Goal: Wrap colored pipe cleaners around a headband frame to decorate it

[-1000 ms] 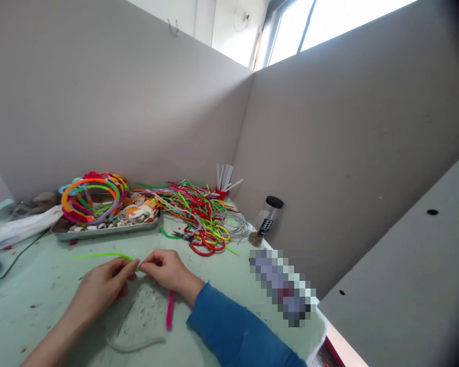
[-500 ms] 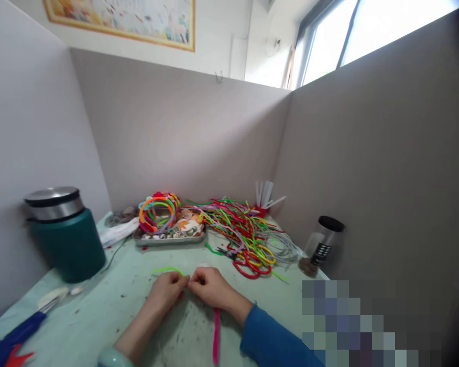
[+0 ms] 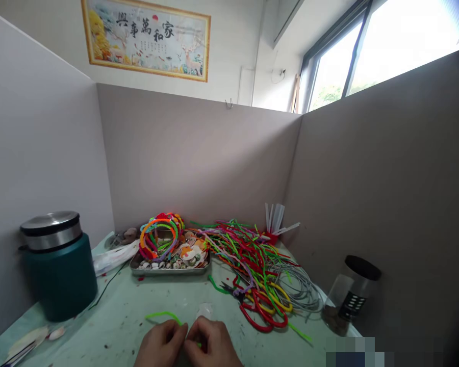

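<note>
At the bottom edge, my left hand [image 3: 161, 344] and my right hand [image 3: 213, 343] meet, both closed in a pinch with fingertips almost touching. A bright green pipe cleaner [image 3: 163, 314] runs out beyond the fingers of my left hand, its free end curving left above the table. A small bit of the same green shows under the fingers of my right hand. What lies between the fingertips is mostly hidden. Just beyond the hands is a small clear, whitish piece [image 3: 204, 310] on the cloth.
A metal tray [image 3: 168, 272] holds shells and rings of coloured pipe cleaners. Right of it lie a heap of loose pipe cleaners [image 3: 240, 250], red-handled scissors [image 3: 260, 326] and grey wire coils [image 3: 302, 290]. A teal flask [image 3: 59, 278] stands left, a clear jar [image 3: 338, 306] right. Grey partitions [image 3: 199, 153] enclose the table.
The view has tipped upward, so the hands sit lower and the forearms are out of frame. The pink strip below my right hand is no longer in view. Both hands remain pinched together.
</note>
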`<move>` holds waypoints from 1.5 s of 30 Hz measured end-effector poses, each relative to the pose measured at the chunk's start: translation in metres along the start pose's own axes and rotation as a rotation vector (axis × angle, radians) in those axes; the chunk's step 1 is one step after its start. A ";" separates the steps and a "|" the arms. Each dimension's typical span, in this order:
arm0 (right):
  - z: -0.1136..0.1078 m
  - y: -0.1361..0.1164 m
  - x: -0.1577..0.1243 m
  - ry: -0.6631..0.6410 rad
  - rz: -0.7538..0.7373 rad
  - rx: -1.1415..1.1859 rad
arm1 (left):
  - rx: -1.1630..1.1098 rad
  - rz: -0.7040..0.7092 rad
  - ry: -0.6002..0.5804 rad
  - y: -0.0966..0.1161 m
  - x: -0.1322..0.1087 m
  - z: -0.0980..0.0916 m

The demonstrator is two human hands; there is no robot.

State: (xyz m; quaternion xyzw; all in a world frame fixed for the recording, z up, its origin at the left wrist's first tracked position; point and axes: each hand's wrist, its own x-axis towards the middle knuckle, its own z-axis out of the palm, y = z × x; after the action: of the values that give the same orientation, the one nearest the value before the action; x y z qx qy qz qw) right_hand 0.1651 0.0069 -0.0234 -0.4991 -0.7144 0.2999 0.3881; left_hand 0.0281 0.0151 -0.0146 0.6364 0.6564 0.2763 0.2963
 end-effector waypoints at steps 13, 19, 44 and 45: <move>-0.006 -0.004 -0.008 -0.063 0.009 0.194 | -0.238 -0.050 -0.055 0.012 -0.007 -0.009; -0.005 -0.005 -0.004 0.016 0.029 0.248 | -0.186 0.002 -0.045 0.015 -0.014 -0.017; -0.006 0.004 0.000 0.115 0.031 0.456 | 0.127 0.563 0.250 0.012 -0.019 -0.013; -0.007 0.004 -0.001 0.120 0.027 0.459 | 0.126 0.564 0.249 0.012 -0.020 -0.012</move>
State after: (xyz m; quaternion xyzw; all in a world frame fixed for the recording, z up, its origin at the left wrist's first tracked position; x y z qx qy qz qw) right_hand 0.1729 0.0077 -0.0231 -0.4241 -0.5965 0.4294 0.5290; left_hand 0.0275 -0.0041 0.0036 0.7719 0.5010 0.3820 0.0854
